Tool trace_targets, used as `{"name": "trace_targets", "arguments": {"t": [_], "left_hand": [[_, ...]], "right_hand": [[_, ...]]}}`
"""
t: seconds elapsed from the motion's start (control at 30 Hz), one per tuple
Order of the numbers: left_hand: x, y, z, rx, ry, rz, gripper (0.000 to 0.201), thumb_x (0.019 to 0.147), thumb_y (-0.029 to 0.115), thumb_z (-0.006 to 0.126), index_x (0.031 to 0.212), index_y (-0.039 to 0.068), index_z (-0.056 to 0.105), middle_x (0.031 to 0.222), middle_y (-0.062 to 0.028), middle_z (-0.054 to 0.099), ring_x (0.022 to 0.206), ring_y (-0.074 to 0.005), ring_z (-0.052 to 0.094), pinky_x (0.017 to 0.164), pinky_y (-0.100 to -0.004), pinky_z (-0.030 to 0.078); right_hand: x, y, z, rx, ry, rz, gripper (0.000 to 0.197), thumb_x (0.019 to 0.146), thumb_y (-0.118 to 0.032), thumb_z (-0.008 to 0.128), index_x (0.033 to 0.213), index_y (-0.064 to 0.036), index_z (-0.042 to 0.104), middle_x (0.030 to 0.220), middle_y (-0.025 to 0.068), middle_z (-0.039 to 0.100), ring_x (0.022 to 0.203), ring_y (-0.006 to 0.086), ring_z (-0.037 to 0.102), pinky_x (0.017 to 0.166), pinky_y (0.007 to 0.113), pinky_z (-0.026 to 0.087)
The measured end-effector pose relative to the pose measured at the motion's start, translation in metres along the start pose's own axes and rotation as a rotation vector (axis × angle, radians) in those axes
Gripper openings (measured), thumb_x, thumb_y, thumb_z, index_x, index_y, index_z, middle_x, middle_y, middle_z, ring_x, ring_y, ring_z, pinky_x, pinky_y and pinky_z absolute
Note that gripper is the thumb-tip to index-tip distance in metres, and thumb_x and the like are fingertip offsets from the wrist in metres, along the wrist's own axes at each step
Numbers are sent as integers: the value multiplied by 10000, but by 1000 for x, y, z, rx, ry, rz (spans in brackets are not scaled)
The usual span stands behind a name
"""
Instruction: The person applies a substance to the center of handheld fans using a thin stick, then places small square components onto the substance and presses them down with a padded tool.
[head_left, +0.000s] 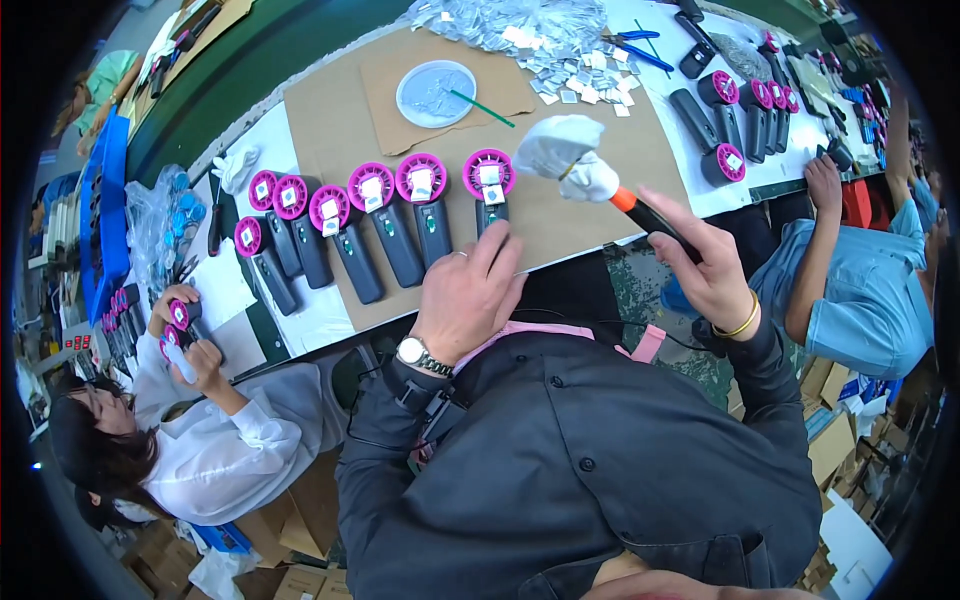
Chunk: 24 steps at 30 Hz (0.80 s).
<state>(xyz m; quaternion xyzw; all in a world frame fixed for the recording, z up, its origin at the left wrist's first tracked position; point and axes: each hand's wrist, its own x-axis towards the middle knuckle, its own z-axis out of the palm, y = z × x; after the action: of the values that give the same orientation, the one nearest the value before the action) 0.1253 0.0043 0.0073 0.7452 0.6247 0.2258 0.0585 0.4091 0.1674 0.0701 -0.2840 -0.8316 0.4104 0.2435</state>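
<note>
My right hand [705, 262] grips the orange-and-black handle of a hammer [625, 200] whose head is wrapped in white cloth [562, 150] tied with a band; it is raised above the table. My left hand [463, 300] holds the dark handle of a handheld fan [489, 176] lying flat near the table edge. The fan's round head is magenta, with small pale square pieces on it. Left of it lie several similar fans [420, 178] in a row, heads pointing away from me, most with a pale square on the head.
Brown cardboard [560, 225] covers the table. Farther back are a round dish of greyish paste [436, 95], a green stick [482, 108], loose square pieces [590, 80] and blue-handled pliers [640, 48]. More fans [725, 165] lie at right. Co-workers sit at both sides, one handling a fan [180, 314].
</note>
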Motion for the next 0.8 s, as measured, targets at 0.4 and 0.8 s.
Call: {"name": "trace_targets", "arguments": {"t": [0.4,0.8], "left_hand": [[14,-3,12,184,239,-276,461,901,384,877,1117,45,651,942,-95,669,912,-290,573,805,-436,414],[17,-7,19,94,318,-322,448,869,302,871,1153,16,673,877,-85,670,922,-286,586,799,-445,432]], "right_hand": [[39,-16,3,-310,-169,-194,542,998,66,726,1517,-88,707,764,116,615,618,224,571,623,349,465],[51,-22,-8,-367,-116,-315,545,973,85,737,1486,-97,736,723,107,568,573,235,536,576,368,430]]}}
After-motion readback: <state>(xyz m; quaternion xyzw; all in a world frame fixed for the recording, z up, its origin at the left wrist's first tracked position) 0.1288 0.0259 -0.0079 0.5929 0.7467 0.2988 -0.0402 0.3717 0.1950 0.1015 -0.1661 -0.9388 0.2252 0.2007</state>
